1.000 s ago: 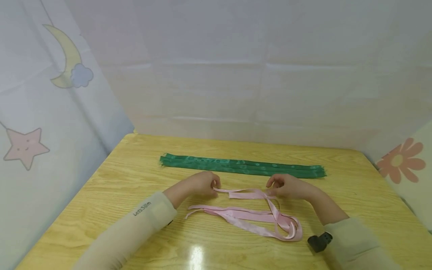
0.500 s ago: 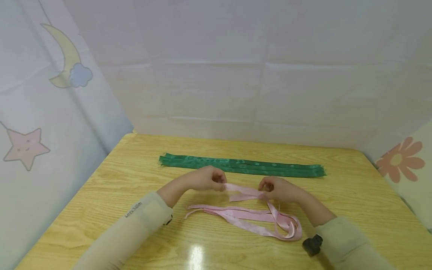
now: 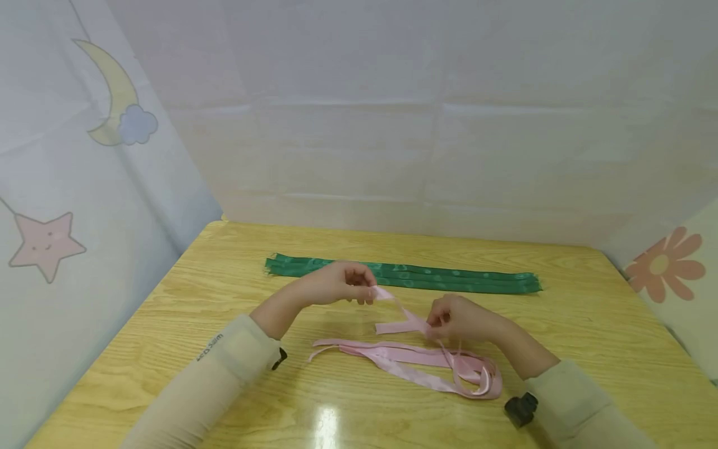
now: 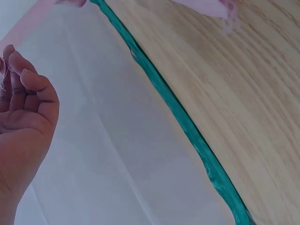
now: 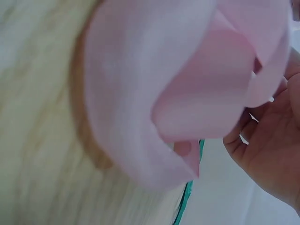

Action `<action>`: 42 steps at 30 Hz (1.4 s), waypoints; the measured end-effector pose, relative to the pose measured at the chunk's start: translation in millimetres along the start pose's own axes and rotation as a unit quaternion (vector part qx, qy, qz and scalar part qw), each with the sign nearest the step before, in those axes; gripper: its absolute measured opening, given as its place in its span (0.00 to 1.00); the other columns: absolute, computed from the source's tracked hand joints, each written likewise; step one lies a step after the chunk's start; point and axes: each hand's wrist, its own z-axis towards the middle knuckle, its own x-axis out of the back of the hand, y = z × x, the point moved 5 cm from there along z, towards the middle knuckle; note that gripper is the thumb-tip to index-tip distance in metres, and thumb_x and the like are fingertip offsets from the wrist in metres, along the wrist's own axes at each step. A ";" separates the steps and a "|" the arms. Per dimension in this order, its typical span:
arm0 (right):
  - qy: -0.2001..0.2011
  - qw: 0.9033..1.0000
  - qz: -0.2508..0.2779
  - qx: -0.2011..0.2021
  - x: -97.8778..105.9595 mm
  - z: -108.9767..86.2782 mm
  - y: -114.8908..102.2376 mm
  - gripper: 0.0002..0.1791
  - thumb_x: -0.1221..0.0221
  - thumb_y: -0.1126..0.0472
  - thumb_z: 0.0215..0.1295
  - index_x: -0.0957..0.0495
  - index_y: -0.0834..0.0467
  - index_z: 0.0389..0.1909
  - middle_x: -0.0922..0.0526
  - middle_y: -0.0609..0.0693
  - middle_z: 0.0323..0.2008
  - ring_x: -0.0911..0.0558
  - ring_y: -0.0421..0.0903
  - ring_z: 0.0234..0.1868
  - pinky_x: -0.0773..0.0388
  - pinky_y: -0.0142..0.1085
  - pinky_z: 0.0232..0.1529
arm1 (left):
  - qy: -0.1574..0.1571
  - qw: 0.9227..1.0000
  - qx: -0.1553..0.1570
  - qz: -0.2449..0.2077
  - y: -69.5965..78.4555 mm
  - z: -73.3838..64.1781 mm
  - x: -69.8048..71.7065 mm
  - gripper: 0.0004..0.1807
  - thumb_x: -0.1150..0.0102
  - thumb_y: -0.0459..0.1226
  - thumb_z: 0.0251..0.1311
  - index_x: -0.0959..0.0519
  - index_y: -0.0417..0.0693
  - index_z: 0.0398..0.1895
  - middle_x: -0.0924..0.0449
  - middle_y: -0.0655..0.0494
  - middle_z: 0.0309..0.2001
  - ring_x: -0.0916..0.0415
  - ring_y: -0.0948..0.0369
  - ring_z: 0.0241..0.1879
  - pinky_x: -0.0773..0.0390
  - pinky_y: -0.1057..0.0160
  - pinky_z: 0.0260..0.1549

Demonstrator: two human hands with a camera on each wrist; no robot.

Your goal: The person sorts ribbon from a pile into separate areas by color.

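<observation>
My left hand point(image 3: 336, 284) pinches the frayed end of a pink satin ribbon point(image 3: 414, 322), raised over the table. To its right, my right hand point(image 3: 462, 317) grips the same ribbon where a second short tail sticks out leftward. The rest of the pink ribbon lies looped on the table in front of both hands. In the left wrist view, the left hand point(image 4: 30, 108) has curled fingers at the left edge, with ribbon running up from the fingertips. Large pink loops point(image 5: 126, 93) fill the right wrist view and partly cover the right hand's point(image 5: 272, 150) fingers.
Several green ribbon strips point(image 3: 465, 282) lie side by side across the back of the wooden table point(image 3: 185, 312); the left hand overlaps them in the head view. Behind stands a pale cloth backdrop point(image 3: 359, 125) with printed moon, star and flower.
My left hand has risen and moved away from me, lifting its ribbon end. My right hand shifted slightly left and took hold of the ribbon. The green strips stayed put.
</observation>
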 end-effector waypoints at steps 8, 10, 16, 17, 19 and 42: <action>-0.012 1.000 0.021 0.006 11.7 -10.7 -2.0 0.11 0.42 0.52 0.63 0.16 0.54 0.33 0.21 0.44 0.30 0.28 0.41 0.28 0.28 0.34 0.29 | 0.032 0.999 -0.019 -0.022 3.4 -14.2 20.2 0.09 0.46 0.39 0.65 0.24 0.42 0.40 0.21 0.52 0.34 0.29 0.43 0.39 0.28 0.60 0.35; -0.012 1.000 0.025 0.012 15.7 -13.3 -2.6 0.12 0.43 0.52 0.64 0.15 0.55 0.34 0.19 0.45 0.32 0.27 0.40 0.28 0.27 0.34 0.29 | 0.049 0.998 -0.022 -0.028 3.1 -20.4 28.4 0.09 0.46 0.39 0.64 0.24 0.42 0.40 0.21 0.52 0.34 0.29 0.45 0.37 0.28 0.60 0.35; -0.014 0.999 0.038 0.017 24.1 -20.9 -4.3 0.13 0.44 0.54 0.66 0.16 0.58 0.37 0.18 0.50 0.36 0.29 0.38 0.25 0.29 0.33 0.28 | 0.098 0.991 -0.039 -0.085 -0.1 -38.9 53.8 0.06 0.44 0.35 0.63 0.23 0.41 0.36 0.22 0.51 0.32 0.24 0.56 0.34 0.25 0.58 0.39; -0.015 0.999 0.041 0.016 24.9 -22.1 -4.5 0.13 0.45 0.54 0.66 0.16 0.59 0.37 0.18 0.51 0.36 0.29 0.38 0.24 0.30 0.33 0.28 | 0.104 0.989 -0.040 -0.095 -1.2 -42.0 57.3 0.05 0.44 0.35 0.63 0.22 0.41 0.36 0.22 0.51 0.32 0.23 0.57 0.34 0.24 0.58 0.40; -0.018 0.999 0.048 0.015 25.7 -24.5 -5.0 0.13 0.45 0.55 0.66 0.16 0.59 0.38 0.17 0.52 0.36 0.28 0.38 0.25 0.29 0.33 0.29 | 0.116 0.986 -0.044 -0.111 -3.1 -48.2 63.7 0.03 0.44 0.33 0.62 0.22 0.43 0.34 0.22 0.51 0.32 0.22 0.58 0.35 0.23 0.57 0.41; -0.103 0.984 0.132 0.069 26.9 -58.4 -16.3 0.11 0.47 0.63 0.68 0.17 0.62 0.37 0.17 0.49 0.30 0.28 0.35 0.25 0.25 0.36 0.30 | 0.251 0.945 -0.097 -0.183 -32.8 -112.5 114.8 0.13 0.53 0.28 0.65 0.22 0.50 0.28 0.25 0.58 0.27 0.30 0.64 0.25 0.28 0.68 0.31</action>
